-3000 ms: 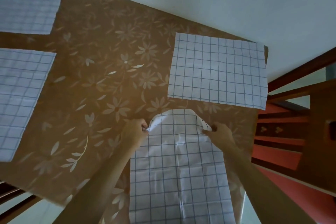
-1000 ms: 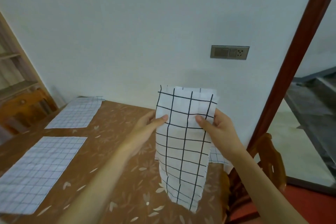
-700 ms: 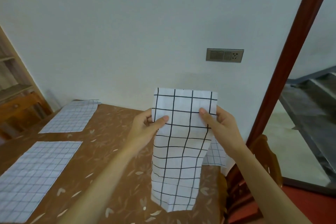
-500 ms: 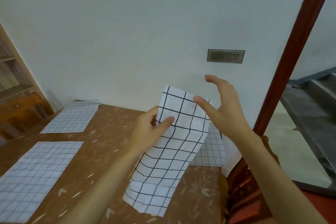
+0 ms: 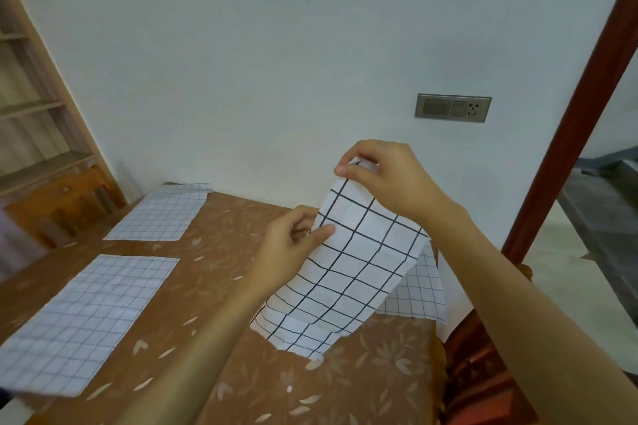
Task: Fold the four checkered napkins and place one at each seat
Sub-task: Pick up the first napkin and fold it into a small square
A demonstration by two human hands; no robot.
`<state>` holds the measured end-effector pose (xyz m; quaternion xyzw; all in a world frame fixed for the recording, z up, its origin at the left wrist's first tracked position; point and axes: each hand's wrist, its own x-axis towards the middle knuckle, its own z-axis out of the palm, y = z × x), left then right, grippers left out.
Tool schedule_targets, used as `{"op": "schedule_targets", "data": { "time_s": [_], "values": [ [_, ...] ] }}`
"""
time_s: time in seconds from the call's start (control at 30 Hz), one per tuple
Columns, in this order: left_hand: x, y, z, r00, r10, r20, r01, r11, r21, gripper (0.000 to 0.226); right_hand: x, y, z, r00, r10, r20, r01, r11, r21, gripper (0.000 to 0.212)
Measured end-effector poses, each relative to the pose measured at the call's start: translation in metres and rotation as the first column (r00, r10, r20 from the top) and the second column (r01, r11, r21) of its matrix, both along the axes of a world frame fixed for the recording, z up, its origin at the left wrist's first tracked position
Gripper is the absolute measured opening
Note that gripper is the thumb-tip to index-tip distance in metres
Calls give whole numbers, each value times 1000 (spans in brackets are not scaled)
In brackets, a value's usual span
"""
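A folded white napkin with a black grid [image 5: 348,272] hangs tilted in the air above the table. My right hand [image 5: 386,179] pinches its top corner and my left hand [image 5: 293,245] pinches its left edge lower down. Its bottom end dangles near the brown floral tablecloth [image 5: 241,235]. Three other checkered napkins lie flat on the table: one at the near left [image 5: 86,317], one at the far left [image 5: 162,214], one at the right edge [image 5: 421,290], partly hidden behind the held napkin.
A white wall with a grey switch plate [image 5: 453,108] stands behind the table. A wooden chair [image 5: 58,203] and shelves are at the left. A red-brown door frame [image 5: 580,103] and another chair [image 5: 483,373] are at the right.
My right hand had let go of the napkin and has now taken hold of its top corner again, higher up. The napkin stays slanted, held by both hands.
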<state>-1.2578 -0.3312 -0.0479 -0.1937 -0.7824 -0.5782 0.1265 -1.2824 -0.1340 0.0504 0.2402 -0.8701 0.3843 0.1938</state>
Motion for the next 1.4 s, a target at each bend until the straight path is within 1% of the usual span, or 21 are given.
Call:
{"op": "schedule_targets", "data": {
  "time_s": [0.07,0.13,0.17,0.27,0.4,0.5,0.6,0.7,0.73,0.83,0.87,0.9,0.97,1.03,1.07,1.1,1.13,1.2,1.23,1.3,1.4],
  "values": [
    [1,-8,-7,1000,16,6,-16,1000,-7,25,-1,2,2,999,-19,-26,18,999,-51,7],
    [5,-15,-12,1000,21,-4,-21,999,-42,4,-1,5,5,998,-38,-41,34,995,-93,5],
    [5,-17,-15,999,39,5,-38,998,-54,21,-1,5,6,998,-40,-42,36,994,-100,5],
    [6,-23,-26,996,62,60,-57,995,-77,47,0,4,9,999,-27,-40,23,993,-115,4],
    [4,-36,-53,975,-26,223,45,996,-81,32,3,0,11,997,-33,-68,21,986,-163,3],
    [10,-33,-49,948,-107,298,143,985,-101,36,1,0,12,1000,-13,-22,10,991,-133,4],
    [11,-10,-15,957,-153,248,157,988,5,32,3,-6,11,997,71,33,-70,997,-33,5],
    [5,21,19,998,-61,33,60,998,9,7,6,-15,3,990,133,48,-135,990,42,6],
    [3,27,25,1000,-23,-7,23,1000,15,5,6,-15,0,988,138,63,-141,989,38,9],
    [1,36,35,1000,-26,-17,28,995,95,8,8,0,-11,1000,-1,-10,1,1000,-7,35],
    [1,34,35,999,-32,11,30,990,135,12,12,10,-15,996,-90,-21,89,994,-64,49],
    [2,33,36,999,-34,32,28,986,166,14,17,21,-21,986,-163,28,166,973,-161,63],
    [-2,27,33,998,-21,61,9,981,192,13,28,44,-36,948,-184,258,262,913,-311,89],
    [-7,21,32,995,-28,97,7,979,203,10,34,62,-57,865,-92,493,271,913,-306,109],
    [-7,20,34,992,-41,117,14,975,223,10,36,67,-67,822,-40,568,242,928,-285,112],
    [-6,19,35,989,-54,135,19,967,253,10,39,70,-76,782,17,623,205,937,-284,105],
    [-6,19,37,987,-63,145,21,960,279,11,42,70,-81,759,62,648,173,941,-292,87],
    [-7,19,39,991,-51,127,14,961,277,12,47,68,-88,763,175,622,102,918,-383,41],
    [-7,18,40,993,-40,115,7,963,268,12,47,67,-90,768,215,603,83,901,-427,30],
    [-8,16,42,995,-16,103,-11,967,253,13,44,64,-94,787,243,568,80,871,-484,24],
    [-7,11,44,991,-35,129,8,980,201,20,39,61,-91,849,189,494,115,846,-521,18]
  ]
}}
